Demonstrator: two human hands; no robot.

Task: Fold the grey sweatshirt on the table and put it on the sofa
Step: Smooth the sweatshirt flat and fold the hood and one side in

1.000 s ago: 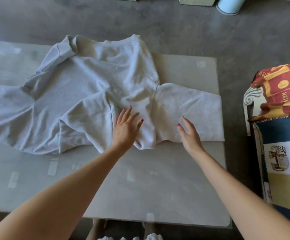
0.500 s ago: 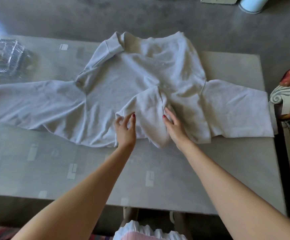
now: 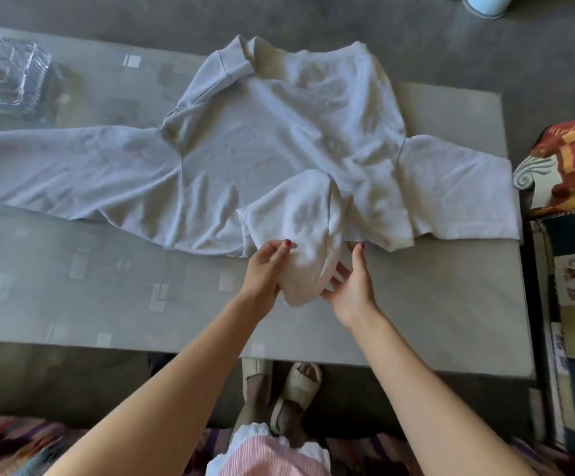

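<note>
Change since half a second ago: both hands are drawing the bunched hood-like flap [image 3: 300, 231] of the sweatshirt [image 3: 279, 146] back toward the near edge of the tabletop [image 3: 433, 304], where before they were pressing on it farther in.

Left hand [image 3: 265, 269]: fingers curling round the flap's left side, pinching cloth.
Right hand [image 3: 351, 286]: fingers spread open, cupping the flap from below and the right.

Sweatshirt: lying spread over the far half of the tabletop, one sleeve [image 3: 56, 170] trailing off the left edge, the other [image 3: 461, 194] reaching the right edge.

Step in hand, as it appears: straightening, not yet folding. Next move is likely calling for laying the flap flat.

Room: sofa [image 3: 574, 235] standing just beside the right edge; clear plastic tray [image 3: 4, 73] sitting at the far left corner; grey floor [image 3: 142, 15] beyond.
</note>
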